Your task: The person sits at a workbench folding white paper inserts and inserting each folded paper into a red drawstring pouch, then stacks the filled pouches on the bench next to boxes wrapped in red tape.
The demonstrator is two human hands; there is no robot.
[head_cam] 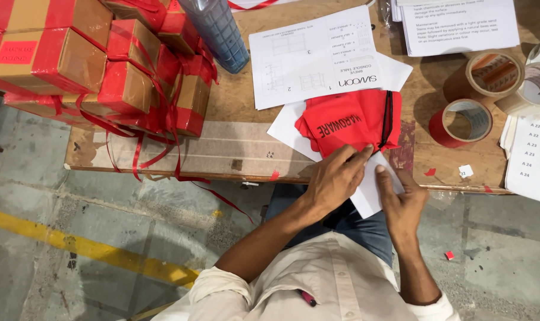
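Both hands (365, 187) pinch white paper sheet (371, 193), red fabric pouch (350, 122).

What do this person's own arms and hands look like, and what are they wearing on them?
Both hands are bare: the left hand and right hand show no gloves, and no rings or watch can be seen. The forearms are uncovered, with cream shirt sleeves rolled up near the elbows. A dark pen with a red end is clipped at the shirt front.

Worn wooden table (234, 113) – taped cartons (97, 65), printed sheets (317, 56), red pouch (350, 122), tape rolls (481, 98)
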